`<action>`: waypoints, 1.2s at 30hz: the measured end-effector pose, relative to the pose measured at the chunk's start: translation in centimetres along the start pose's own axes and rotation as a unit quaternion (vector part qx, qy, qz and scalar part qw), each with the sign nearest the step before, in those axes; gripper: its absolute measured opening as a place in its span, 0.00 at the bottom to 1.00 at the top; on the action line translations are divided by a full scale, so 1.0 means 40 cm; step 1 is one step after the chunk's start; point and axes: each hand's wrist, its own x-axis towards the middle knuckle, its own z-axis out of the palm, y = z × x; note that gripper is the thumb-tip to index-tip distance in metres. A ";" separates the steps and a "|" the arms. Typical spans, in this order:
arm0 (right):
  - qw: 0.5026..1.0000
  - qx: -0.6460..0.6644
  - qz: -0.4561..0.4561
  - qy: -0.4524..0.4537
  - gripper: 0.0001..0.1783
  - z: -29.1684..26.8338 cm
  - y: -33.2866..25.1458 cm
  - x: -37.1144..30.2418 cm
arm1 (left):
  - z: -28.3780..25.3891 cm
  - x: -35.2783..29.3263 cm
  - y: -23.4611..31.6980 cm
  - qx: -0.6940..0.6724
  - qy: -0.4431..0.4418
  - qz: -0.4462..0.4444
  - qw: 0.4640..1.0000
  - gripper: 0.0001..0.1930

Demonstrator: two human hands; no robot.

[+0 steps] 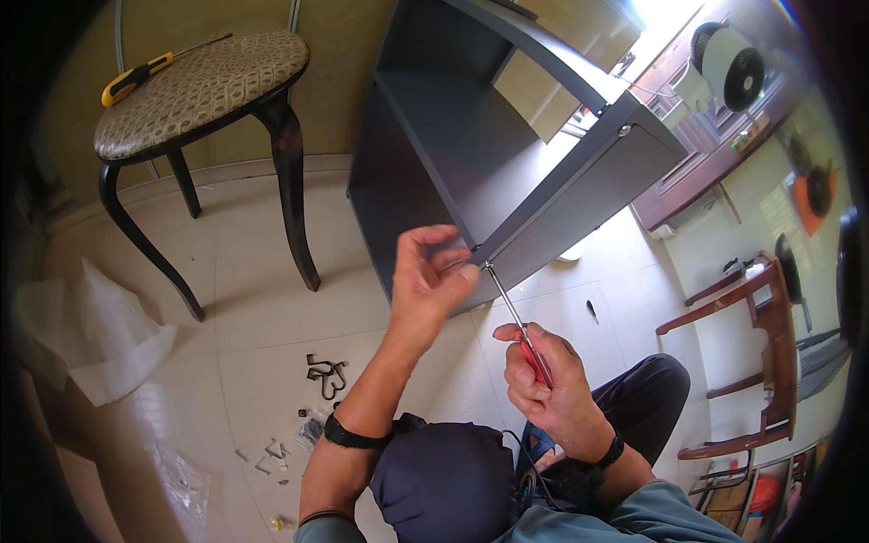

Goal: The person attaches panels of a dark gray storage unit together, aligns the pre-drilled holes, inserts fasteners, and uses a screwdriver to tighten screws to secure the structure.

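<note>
In my right hand (pixel 557 380) is a screwdriver (pixel 509 308) with a red handle. My fingers are closed round the handle, and its long metal shaft slants up to a screw (pixel 489 266) at the lower edge of a dark grey shelf unit (pixel 552 217). Just left of the tip is my left hand (pixel 427 281). Its fingers are loosely bent and apart, with the thumb pointing toward the screw; I see nothing held in it. The unit stands tilted in view, with an inner shelf and open compartments. Another round silver fastener (pixel 625 130) sits near its far corner.
A patterned stool (pixel 208 90) at the left bears a yellow-and-black handled tool (pixel 136 80). Black hooks (pixel 328 376) and small metal parts (pixel 274 452) lie on the floor beside plastic wrapping (pixel 118 353). A wooden chair (pixel 769 335) and a fan (pixel 731 68) are on the right.
</note>
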 end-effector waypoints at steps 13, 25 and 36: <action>0.999 0.033 -0.013 -0.008 0.19 0.018 0.010 -0.001 | 0.009 -0.045 0.008 0.336 -0.125 0.032 0.933 0.14; 0.978 -0.185 -0.083 0.053 0.17 0.033 0.028 -0.015 | 0.067 -0.005 0.016 0.275 -0.081 -0.146 0.947 0.13; 1.000 0.016 0.012 -0.015 0.18 -0.045 -0.034 0.010 | 0.079 -0.003 0.021 0.268 -0.054 -0.144 0.951 0.13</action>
